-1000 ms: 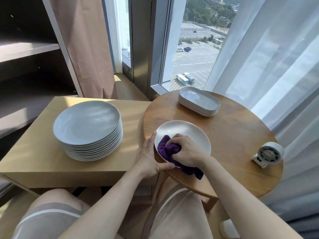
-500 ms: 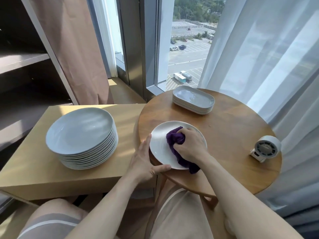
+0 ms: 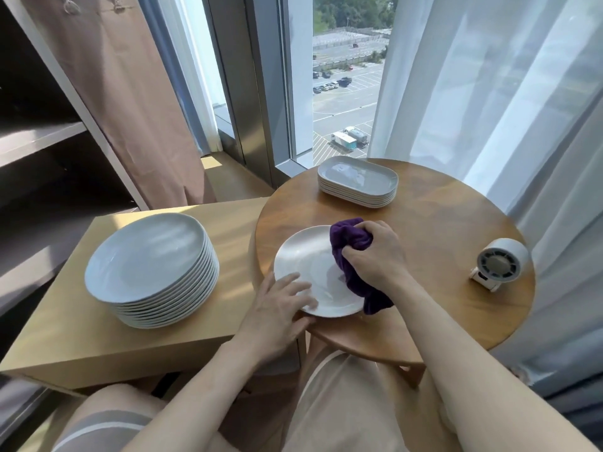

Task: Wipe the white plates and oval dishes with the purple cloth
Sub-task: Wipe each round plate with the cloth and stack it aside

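The white plate lies at 7 o'clock on the round table. The right hand squeezes the purple cloth on the plate's 2 o'clock side. The left hand presses flat fingers on its 7 o'clock rim. The plate stack at 9 o'clock and the oval dishes at 12 o'clock look like they are waiting.

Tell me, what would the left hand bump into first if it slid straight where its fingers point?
The left hand lies on the round white plate, fingers pointing across it. Sliding on, it would probably first meet the bunched purple cloth gripped by the right hand.
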The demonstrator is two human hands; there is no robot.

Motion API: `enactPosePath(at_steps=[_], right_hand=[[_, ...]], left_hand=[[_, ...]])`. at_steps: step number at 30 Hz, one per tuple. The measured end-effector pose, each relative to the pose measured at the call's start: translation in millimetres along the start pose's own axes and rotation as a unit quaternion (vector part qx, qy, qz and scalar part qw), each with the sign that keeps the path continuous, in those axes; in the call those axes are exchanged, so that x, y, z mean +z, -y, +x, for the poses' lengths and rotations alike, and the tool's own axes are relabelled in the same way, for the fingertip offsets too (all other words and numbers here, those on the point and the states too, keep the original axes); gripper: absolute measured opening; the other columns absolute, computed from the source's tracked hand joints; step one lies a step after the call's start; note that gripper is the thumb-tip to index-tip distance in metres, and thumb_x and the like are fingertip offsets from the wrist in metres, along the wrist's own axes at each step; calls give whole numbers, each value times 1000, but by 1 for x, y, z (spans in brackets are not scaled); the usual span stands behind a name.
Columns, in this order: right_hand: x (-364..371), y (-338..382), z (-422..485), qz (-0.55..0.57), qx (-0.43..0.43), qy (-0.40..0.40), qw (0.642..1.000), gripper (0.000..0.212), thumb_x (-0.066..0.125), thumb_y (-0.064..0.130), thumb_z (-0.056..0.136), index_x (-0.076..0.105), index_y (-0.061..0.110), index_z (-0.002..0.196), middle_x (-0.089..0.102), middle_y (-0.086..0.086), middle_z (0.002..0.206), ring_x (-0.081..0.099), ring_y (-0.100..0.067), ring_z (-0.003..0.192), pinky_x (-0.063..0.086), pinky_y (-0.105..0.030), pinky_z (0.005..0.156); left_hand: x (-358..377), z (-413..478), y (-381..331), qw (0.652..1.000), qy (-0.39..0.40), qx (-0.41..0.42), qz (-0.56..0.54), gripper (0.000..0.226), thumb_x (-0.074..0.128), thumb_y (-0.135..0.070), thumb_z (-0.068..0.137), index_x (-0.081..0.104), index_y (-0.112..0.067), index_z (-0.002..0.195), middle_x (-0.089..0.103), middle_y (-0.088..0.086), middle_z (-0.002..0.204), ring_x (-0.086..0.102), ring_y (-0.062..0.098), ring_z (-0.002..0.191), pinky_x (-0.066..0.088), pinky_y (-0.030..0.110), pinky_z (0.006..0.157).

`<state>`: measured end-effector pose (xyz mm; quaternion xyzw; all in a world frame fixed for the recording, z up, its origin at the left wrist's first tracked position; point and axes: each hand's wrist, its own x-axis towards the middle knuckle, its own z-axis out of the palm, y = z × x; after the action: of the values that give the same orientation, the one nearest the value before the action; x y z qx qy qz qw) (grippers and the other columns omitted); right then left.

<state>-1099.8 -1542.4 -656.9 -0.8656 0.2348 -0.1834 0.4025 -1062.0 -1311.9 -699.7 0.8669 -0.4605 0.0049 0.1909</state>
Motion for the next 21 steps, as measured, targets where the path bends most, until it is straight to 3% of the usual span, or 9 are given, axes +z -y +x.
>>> enactPosePath(at_steps=[2, 6, 8, 10, 12, 15, 19, 21], right_hand=[[-3, 1, -2, 13, 2, -24, 1000, 18, 73, 30, 72, 63, 37, 86, 55, 16, 101, 56, -13, 94, 42, -27, 79], [-12, 5, -4, 38, -13, -94, 995, 21, 70, 30, 72, 65, 35, 92, 56, 14, 104, 59, -19, 101, 49, -33, 86], [-15, 8, -4, 48, -20, -128, 990, 24, 70, 33, 71, 66, 34, 95, 59, 12, 105, 60, -19, 101, 50, -33, 87], [-17, 11, -4, 64, -23, -152, 986, 26, 70, 34, 71, 67, 33, 97, 59, 13, 104, 59, -18, 103, 48, -31, 87], [-18, 13, -4, 88, -26, -173, 981, 24, 70, 33, 71, 66, 33, 95, 56, 18, 101, 58, -16, 103, 44, -24, 85], [-19, 15, -4, 118, -15, -196, 973, 19, 71, 28, 74, 64, 33, 91, 54, 20, 100, 59, -16, 103, 48, -26, 87], [-20, 17, -4, 144, -3, -219, 965, 14, 70, 29, 74, 63, 29, 86, 54, 17, 96, 58, -18, 100, 48, -29, 87], [-20, 16, -5, 146, 4, -215, 966, 14, 70, 29, 74, 62, 30, 86, 53, 16, 97, 59, -19, 101, 49, -30, 87]], left_hand=[[-2, -1, -3, 1000, -9, -5, 6, 21, 65, -30, 98, 74, -29, 117, 64, -9, 138, 51, 12, 136, 12, 42, 126], [-10, 0, -9, 997, 1, 41, 73, 22, 56, -22, 102, 75, -24, 114, 69, -4, 132, 63, 18, 125, 26, 46, 124], [-20, 6, -12, 995, -37, 52, 82, 17, 60, -22, 100, 76, -20, 104, 76, 0, 114, 70, 25, 109, 44, 47, 112], [-35, 15, -16, 994, -68, 34, 76, 11, 66, -22, 97, 75, -16, 97, 77, 2, 96, 70, 31, 94, 54, 41, 88], [-48, 25, -20, 995, -73, 16, 70, 11, 67, -24, 97, 74, -16, 99, 75, 2, 92, 65, 30, 92, 44, 36, 73], [-58, 32, -20, 996, -69, -5, 58, 15, 61, -30, 100, 71, -19, 104, 72, 3, 96, 61, 28, 96, 30, 32, 70], [-60, 31, -16, 996, -77, -48, 22, 13, 59, -31, 101, 68, -21, 102, 71, 2, 98, 61, 29, 95, 33, 34, 69], [-61, 28, -13, 992, -91, -84, -37, 8, 61, -27, 100, 67, -22, 96, 68, -2, 85, 61, 28, 84, 38, 36, 66]])
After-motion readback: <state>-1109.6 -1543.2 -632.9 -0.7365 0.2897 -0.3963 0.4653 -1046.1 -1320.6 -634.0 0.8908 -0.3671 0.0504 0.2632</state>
